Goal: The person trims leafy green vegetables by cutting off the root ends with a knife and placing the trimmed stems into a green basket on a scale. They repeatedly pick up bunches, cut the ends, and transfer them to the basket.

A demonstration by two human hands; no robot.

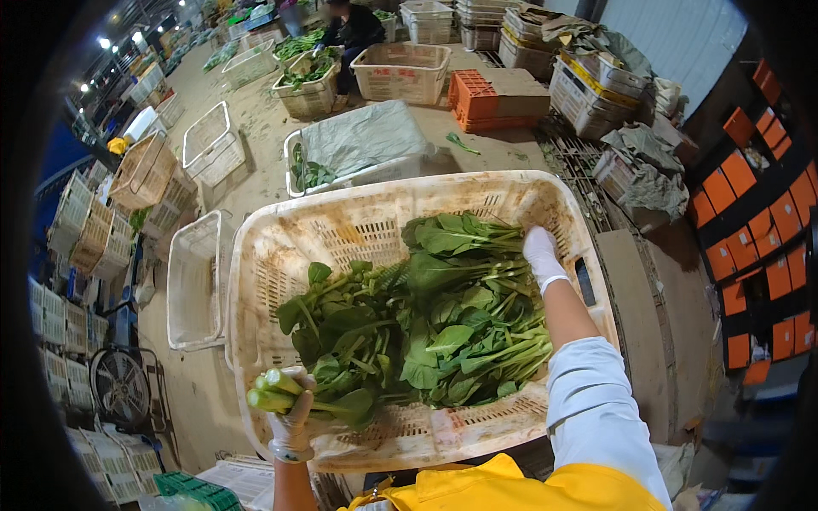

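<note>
A large dirty white plastic crate (pixel 383 195) with slotted walls lies before me. Leafy green vegetables (pixel 454 319) cover much of its floor, many with their stems pointing right. My left hand (pixel 293 409), in a white glove, is closed around a bunch of thick green stems (pixel 275 393) at the crate's near left corner; the cut ends face left and leaves trail to the right. In a white glove too, my right hand (pixel 541 253) is at the crate's right side, against the stem ends of the upper leaves. Its fingers are mostly hidden, so its grip cannot be told.
Beyond the crate stands a white crate (pixel 291 166) partly covered by a grey sheet (pixel 361 134). An orange crate (pixel 473 96) is farther right. An empty white crate (pixel 192 281) stands at left, near a floor fan (pixel 120 386). A person (pixel 351 32) sits among crates at the back.
</note>
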